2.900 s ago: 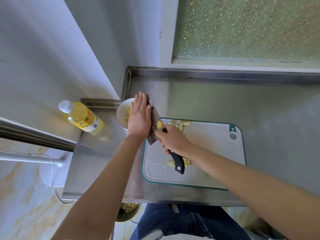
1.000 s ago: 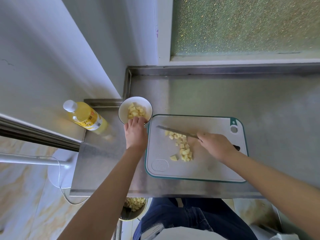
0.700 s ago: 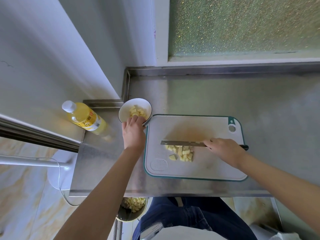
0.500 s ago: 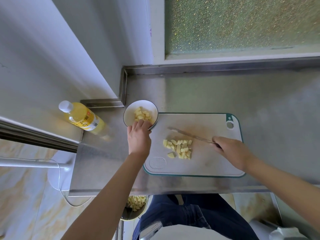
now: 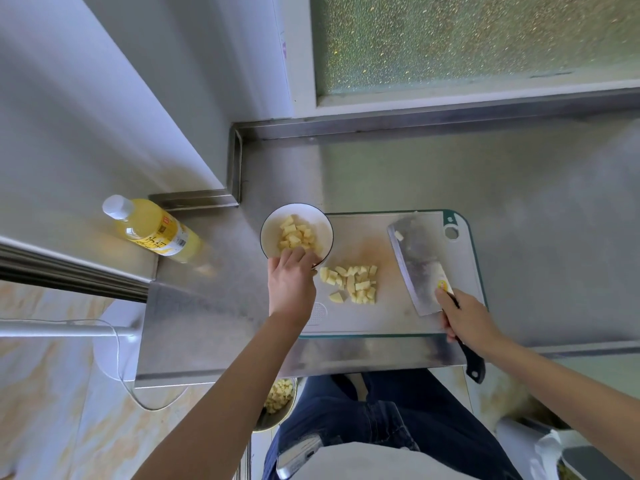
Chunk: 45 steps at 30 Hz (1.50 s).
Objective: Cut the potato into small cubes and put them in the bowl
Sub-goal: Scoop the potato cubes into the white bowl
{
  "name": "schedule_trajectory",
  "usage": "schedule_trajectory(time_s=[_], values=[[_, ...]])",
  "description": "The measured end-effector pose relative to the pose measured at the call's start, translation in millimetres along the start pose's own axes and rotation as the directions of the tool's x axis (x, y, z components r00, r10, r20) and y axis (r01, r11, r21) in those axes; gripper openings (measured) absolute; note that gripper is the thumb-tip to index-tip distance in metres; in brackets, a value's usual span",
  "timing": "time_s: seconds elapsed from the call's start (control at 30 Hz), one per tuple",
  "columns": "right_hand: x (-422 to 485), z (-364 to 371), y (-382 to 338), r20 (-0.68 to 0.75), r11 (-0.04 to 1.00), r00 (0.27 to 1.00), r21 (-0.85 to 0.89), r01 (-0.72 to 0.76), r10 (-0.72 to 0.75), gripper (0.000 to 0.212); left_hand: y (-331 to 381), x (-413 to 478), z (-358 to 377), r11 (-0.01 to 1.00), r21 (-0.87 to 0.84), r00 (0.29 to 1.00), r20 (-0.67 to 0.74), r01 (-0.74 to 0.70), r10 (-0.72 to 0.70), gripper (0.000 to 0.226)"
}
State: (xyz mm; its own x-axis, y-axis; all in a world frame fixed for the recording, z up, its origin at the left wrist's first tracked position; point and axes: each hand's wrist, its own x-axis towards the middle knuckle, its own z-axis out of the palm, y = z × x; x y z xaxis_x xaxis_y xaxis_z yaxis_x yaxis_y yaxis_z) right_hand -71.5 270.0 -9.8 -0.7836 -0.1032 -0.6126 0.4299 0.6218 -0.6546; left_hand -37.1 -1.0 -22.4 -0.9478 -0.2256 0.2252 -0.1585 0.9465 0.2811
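Left hand [image 5: 292, 289] curls over bowl [image 5: 273, 233] near rim, hiding it; actual grip unclear. Right hand [image 5: 467, 320] clamps knife [image 5: 415, 265] handle, mostly hidden.

A kitchen: stainless-steel counter [image 5: 415, 161], cutting board [image 5: 381, 317], cleaver [image 5: 417, 265]; bowl [image 5: 268, 233] of potato cubes [image 5: 296, 235]; frosted window [image 5: 467, 39]

Was lit by daylight through the window [image 5: 467, 39]. Showed dull glare on the counter [image 5: 433, 161], with faint shadows. Bent lines at the edges and smeared the knife [image 5: 419, 268] slightly.
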Motion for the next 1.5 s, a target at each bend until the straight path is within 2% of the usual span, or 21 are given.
schedule_trajectory(time_s=[0.13,0.2,0.3,0.37,0.53,0.6,0.67,0.77,0.93,1.2,1.4,1.5], values=[[-2.4,8.6,2.8,0.036,0.992,0.997,0.106,-0.069,0.066,0.038,3.5,-6.0,3.2,0.999,-0.037,0.998,-0.067,-0.006,0.004,0.045],[-5.3,12.7,3.1,0.055,0.986,0.995,0.141,-0.089,0.082,0.038,8.7,-16.6,4.2,0.992,-0.09,0.994,-0.07,-0.088,0.082,0.043],[-11.0,19.7,3.9,0.074,0.981,0.993,0.165,-0.103,0.092,0.037,16.1,-40.4,11.7,0.947,-0.246,0.976,0.02,-0.206,0.217,0.035],[-13.9,25.2,5.5,0.079,0.979,0.993,0.174,-0.103,0.09,0.036,16.2,-50.6,20.8,0.946,-0.29,0.978,0.104,-0.145,0.182,0.036],[-20.4,40.7,6.3,0.125,0.983,0.989,0.153,-0.099,0.08,0.039,18.8,-46.9,34.5,0.961,-0.263,0.958,0.286,0.084,-0.005,0.044],[-23.1,47.7,3.4,0.141,0.985,0.987,0.143,-0.095,0.075,0.041,22.4,-40.5,35.4,0.908,-0.357,0.937,0.338,0.217,-0.091,0.046],[-24.2,54.9,1.3,0.153,0.978,0.985,0.181,-0.106,0.079,0.042,29.2,-33.1,34.5,0.808,-0.48,0.905,0.399,0.341,-0.145,0.048],[-24.4,66.0,-0.6,0.172,0.964,0.98,0.23,-0.136,0.097,0.044,45.2,-25.6,37.8,0.725,-0.562,0.876,0.466,0.399,-0.122,0.047],[-25.2,83.0,-4.4,0.198,0.957,0.977,0.259,-0.128,0.078,0.04,61.6,-22.3,48.5,0.638,-0.616,0.88,0.409,0.462,-0.242,0.044],[-31.7,102.0,-10.1,0.254,0.984,0.967,0.174,-0.035,-0.01,0.05,62.9,-23.2,52.0,0.607,-0.652,0.89,0.36,0.455,-0.28,0.039],[-41.6,85.6,-23.3,0.209,0.975,0.971,0.212,0.067,-0.113,0.035,80.6,-16.0,38.9,0.599,-0.709,0.926,0.238,0.372,-0.293,0.038],[-45.2,76.6,-37.3,0.168,0.967,0.974,0.228,0.11,-0.151,0.034,89.6,-1.3,22.8,0.628,-0.718,0.95,0.168,0.301,-0.263,0.043]])
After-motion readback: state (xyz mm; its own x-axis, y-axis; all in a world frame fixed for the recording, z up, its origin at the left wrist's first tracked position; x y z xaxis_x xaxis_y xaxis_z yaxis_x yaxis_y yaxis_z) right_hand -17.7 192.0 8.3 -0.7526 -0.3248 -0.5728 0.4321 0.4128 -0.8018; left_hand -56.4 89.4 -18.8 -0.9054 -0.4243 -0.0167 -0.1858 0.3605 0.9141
